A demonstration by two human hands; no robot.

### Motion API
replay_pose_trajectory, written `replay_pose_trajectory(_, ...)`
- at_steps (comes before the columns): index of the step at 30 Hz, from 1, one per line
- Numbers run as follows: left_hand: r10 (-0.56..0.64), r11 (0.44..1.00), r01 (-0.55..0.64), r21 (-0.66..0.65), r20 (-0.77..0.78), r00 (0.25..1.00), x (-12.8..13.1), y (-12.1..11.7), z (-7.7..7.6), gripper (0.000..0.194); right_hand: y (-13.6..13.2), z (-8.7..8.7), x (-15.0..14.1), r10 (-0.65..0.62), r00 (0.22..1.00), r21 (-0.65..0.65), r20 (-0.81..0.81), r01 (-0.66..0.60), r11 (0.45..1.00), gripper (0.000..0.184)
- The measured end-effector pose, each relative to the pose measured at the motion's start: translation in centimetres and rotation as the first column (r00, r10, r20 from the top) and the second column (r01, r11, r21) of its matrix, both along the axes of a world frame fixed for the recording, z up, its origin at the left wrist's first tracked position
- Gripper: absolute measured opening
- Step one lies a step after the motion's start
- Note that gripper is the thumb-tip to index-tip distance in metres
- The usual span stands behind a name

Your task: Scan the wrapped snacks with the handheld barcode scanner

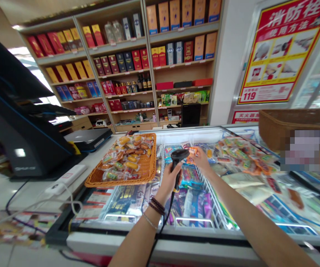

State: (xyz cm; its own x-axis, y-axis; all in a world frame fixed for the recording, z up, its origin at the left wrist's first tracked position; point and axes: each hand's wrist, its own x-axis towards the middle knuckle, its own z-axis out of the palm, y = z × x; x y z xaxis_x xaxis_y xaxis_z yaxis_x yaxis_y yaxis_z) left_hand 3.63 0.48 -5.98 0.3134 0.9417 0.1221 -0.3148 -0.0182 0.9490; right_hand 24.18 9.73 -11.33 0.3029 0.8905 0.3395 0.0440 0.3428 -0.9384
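My left hand (169, 179) grips the handle of a black corded handheld barcode scanner (179, 157), its head tilted up and toward my other hand. My right hand (201, 160) pinches a small orange snack packet (193, 151) between its fingers, just beyond the scanner's head and almost touching it. Both hands are over an open chest freezer (193, 129) filled with packaged foods. Left of them, a woven orange tray (149, 174) holds many small wrapped snacks.
A black point-of-sale terminal (23, 126) and a white counter (32, 189) stand at the left. Shelves of boxed and bottled liquor (121, 66) rise behind the freezer. A wicker basket (296, 126) sits at the right, below a red-and-yellow poster (281, 52).
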Motion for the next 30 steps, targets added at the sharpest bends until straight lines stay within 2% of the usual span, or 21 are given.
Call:
replay_pose_trajectory(5, -0.012, 1.000, 0.013, 0.010, -0.008, 1.000, 0.1, -0.1, 0.0, 0.072, 0.7, -0.3, -0.2, -0.069, 0.996, -0.035, -0.060, 0.067, 0.997, 0.053)
replay_pose_trajectory(10, -0.010, 1.000, 0.010, 0.022, -0.006, 1.000, 0.1, -0.3, 0.2, 0.071, 0.5, 0.0, 0.1, -0.021, 0.998, -0.031, -0.066, 0.019, 0.999, 0.049)
replay_pose_trajectory(21, -0.015, 1.000, 0.015, 0.019, -0.030, 0.999, 0.3, -0.2, 0.0, 0.069, -1.0, 1.5, 0.0, -0.008, 0.977, -0.178, -0.214, -0.031, 0.984, 0.052)
replay_pose_trajectory(27, -0.021, 0.999, 0.021, 0.028, -0.018, 1.000, 0.3, -0.6, 0.3, 0.074, -1.0, 1.5, -0.2, -0.011, 0.973, -0.156, -0.230, -0.025, 0.987, 0.054)
replay_pose_trajectory(30, -0.040, 0.999, 0.040, 0.029, -0.003, 0.999, 0.3, -0.8, 0.4, 0.074, -0.8, 1.2, -0.1, -0.032, 0.985, -0.096, -0.168, 0.016, 0.995, 0.053)
